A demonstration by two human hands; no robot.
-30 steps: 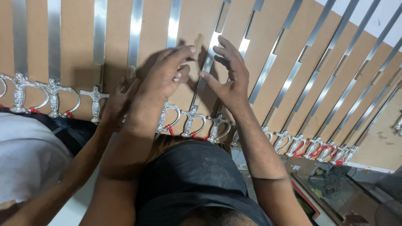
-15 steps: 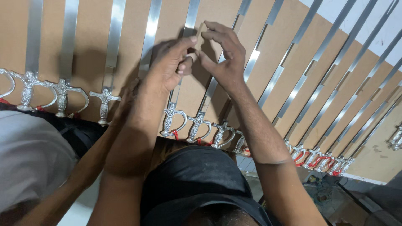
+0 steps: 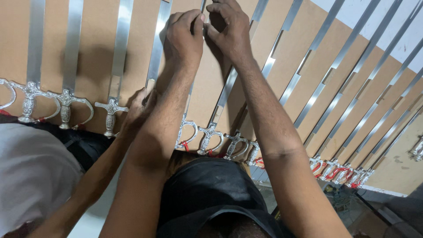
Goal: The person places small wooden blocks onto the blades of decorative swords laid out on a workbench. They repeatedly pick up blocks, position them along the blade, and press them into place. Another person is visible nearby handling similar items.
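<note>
A row of silver swords lies on a brown board (image 3: 343, 66), blades pointing away, ornate hilts toward me. My left hand (image 3: 183, 37) and my right hand (image 3: 229, 28) meet far up on one sword blade (image 3: 227, 90), fingertips pinching at it near the top edge of the view. The hilt of that sword (image 3: 207, 139) sits just past my lap. Another person's hand (image 3: 139, 110) reaches in from the lower left and holds the lower part of the neighbouring blade (image 3: 156, 48).
More sword hilts (image 3: 66, 105) line the board's near edge at left, and several with red ties (image 3: 339, 172) at right. The other person, in a white top (image 3: 31, 176), sits at my left. A dark floor area shows at lower right.
Both my hands have slid farther up the blade, away from me, and closed together. The view has tilted so the hilts sit lower in it.
</note>
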